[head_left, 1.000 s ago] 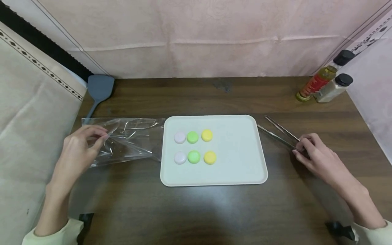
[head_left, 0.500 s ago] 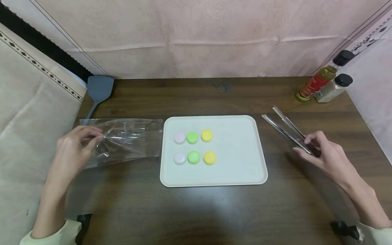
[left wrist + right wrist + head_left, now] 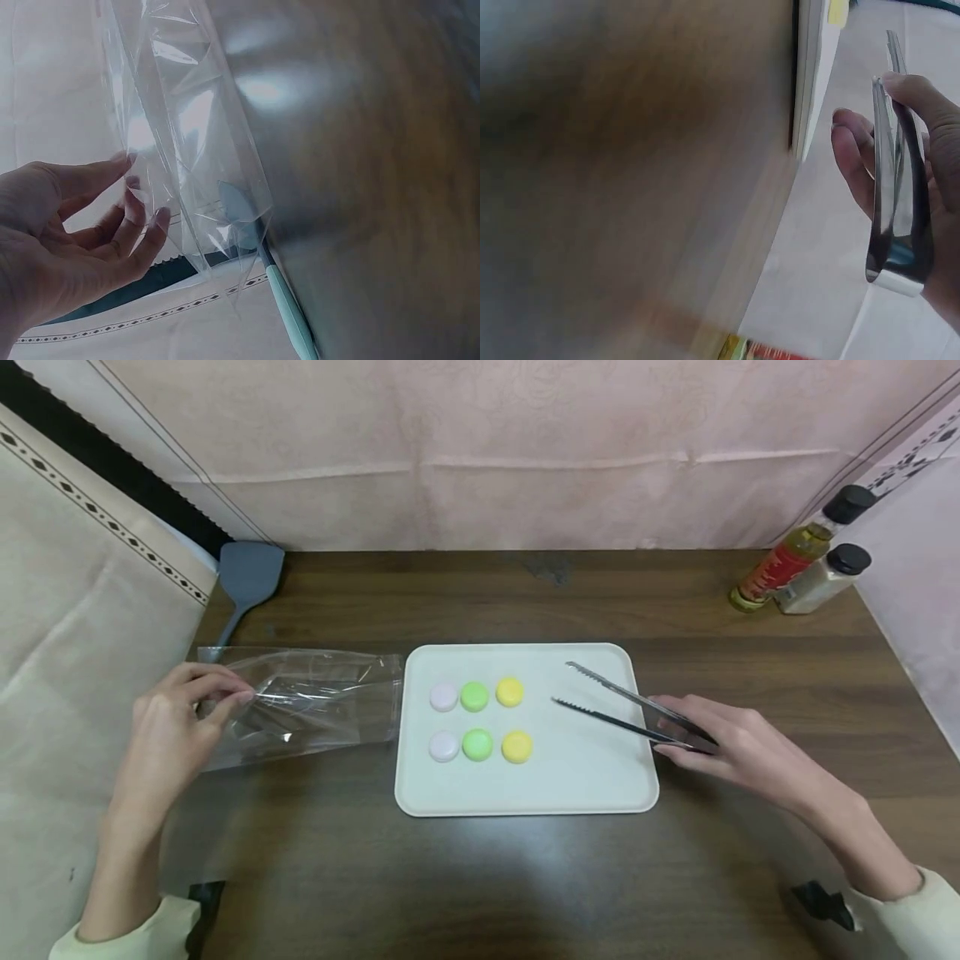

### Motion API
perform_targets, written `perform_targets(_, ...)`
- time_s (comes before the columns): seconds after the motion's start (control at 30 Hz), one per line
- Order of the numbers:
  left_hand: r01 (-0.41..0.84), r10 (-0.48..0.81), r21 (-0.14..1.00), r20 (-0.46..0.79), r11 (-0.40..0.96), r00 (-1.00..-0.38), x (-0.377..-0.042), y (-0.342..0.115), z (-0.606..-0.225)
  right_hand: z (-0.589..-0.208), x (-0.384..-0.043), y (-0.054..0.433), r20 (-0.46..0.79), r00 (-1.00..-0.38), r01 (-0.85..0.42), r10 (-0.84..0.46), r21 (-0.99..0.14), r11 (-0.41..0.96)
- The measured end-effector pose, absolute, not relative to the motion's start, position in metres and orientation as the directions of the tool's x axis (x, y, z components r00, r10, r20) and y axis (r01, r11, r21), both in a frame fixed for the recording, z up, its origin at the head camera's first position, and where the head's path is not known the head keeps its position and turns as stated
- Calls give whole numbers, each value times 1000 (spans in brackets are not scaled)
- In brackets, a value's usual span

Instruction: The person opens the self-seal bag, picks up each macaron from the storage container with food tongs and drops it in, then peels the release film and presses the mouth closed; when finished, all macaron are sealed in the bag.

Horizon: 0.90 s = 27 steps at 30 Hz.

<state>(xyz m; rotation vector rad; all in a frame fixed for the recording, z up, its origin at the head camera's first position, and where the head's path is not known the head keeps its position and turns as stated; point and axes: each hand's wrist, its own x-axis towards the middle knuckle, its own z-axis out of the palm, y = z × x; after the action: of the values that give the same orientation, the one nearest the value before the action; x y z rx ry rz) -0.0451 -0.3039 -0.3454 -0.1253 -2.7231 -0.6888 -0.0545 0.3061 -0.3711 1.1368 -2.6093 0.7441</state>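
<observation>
My left hand (image 3: 183, 714) pinches the upper film of a clear plastic bag (image 3: 337, 693) between thumb and fingertips, lifting it into a fold; the left wrist view shows the thumb at the bag's open side. With my right hand (image 3: 738, 747) I hold metal tongs (image 3: 626, 702) whose two arms stand apart, tips pointing left over the white tray (image 3: 577, 785). Nothing sits between the tips. On the tray lie round pieces in two rows: white (image 3: 443, 746), green (image 3: 477, 745) and yellow (image 3: 517, 746). The tong tips are to the right of the yellow pieces.
A grey-blue spatula (image 3: 250, 575) lies at the back left, its handle passing under the bag. An oil bottle (image 3: 783, 564) with a red label and a black-capped jar (image 3: 821, 583) stand at the back right. Cloth hangs behind and at both sides of the wooden table (image 3: 480, 893).
My right hand has first shifted the tongs back and right, then swung them left over the tray. The left hand moved slightly left, still pinching the bag. The round pieces stay put.
</observation>
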Motion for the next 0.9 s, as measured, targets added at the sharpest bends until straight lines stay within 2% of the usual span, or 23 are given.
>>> perform_targets(0.13, 171, 9, 443, 345, 880, -939, -46, -303, -346, -373, -62, 295, 352, -655, -754, -668, -356, 552)
perform_targets(0.37, 159, -4, 437, 350, 885, -937, -45, -304, -346, -371, -72, 279, 248, -689, -720, -681, -342, 604)
perform_targets(0.6, 221, 39, 433, 391, 874, -920, -46, -303, -346, -373, -83, 267, 254, -663, -746, -704, -301, 594)
perform_targets(0.73, 258, 74, 420, 406, 870, -911, -46, -304, -346, -372, -86, 261, 217, -687, -723, -694, -303, 621)
perform_targets(0.9, 248, 69, 425, 394, 870, -917, -45, -304, -348, -370, -88, 256, 156, -710, -695, -686, -310, 648)
